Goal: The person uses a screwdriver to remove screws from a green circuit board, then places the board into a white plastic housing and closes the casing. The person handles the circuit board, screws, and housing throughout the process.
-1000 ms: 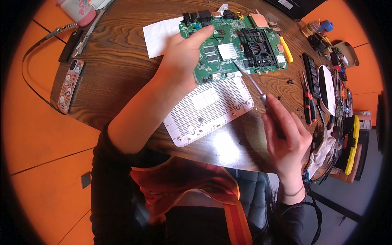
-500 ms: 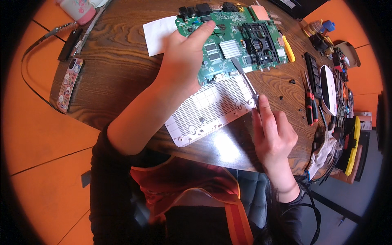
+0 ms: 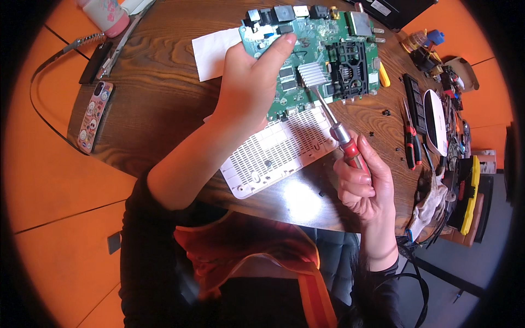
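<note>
Presently | left grip [image 3: 249, 82] pinching circuit board [image 3: 316, 50] | right grip [image 3: 365, 183] clasping screwdriver [image 3: 339, 133] | white cover [image 3: 281, 148] partly hidden | pliers [image 3: 410, 139] rightward

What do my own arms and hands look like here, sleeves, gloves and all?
Your left black fabric sleeve looks bunched and stops near the elbow; your right black fabric sleeve stops nearer the wrist. No markings show on either. Your left hand and right hand wear no gloves.
</note>
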Demonstrator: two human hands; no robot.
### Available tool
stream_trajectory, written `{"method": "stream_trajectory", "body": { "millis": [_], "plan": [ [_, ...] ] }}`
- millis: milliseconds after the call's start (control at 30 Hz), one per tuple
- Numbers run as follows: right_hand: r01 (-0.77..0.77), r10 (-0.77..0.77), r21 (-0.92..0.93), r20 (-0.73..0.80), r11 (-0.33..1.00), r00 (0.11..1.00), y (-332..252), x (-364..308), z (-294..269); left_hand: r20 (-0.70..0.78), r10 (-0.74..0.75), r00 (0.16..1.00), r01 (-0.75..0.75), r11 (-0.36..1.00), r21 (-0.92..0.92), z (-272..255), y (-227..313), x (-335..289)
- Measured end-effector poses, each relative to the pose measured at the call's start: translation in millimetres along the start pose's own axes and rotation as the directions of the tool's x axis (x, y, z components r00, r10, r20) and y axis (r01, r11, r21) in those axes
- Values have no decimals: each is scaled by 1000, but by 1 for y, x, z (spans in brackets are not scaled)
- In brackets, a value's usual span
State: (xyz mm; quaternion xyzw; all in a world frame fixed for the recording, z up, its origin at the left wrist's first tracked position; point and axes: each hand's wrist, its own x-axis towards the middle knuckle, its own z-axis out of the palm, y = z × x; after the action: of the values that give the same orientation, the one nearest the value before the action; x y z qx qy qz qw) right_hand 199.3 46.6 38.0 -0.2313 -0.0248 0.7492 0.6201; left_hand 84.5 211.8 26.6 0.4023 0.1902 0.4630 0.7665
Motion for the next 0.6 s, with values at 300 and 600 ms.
{"method": "stream_trajectory", "body": {
  "millis": [300, 600],
  "plan": [
    [191, -633, -970, 54, 150, 772, -14, -29, 19, -13, -183, 983, 179, 972, -150, -10, 0, 8],
    [278, -321, -636, 661, -720, 678, -41, 39, 40, 17, -208, 978, 209, 977, -45, -11, -6, 8]
  ]
}}
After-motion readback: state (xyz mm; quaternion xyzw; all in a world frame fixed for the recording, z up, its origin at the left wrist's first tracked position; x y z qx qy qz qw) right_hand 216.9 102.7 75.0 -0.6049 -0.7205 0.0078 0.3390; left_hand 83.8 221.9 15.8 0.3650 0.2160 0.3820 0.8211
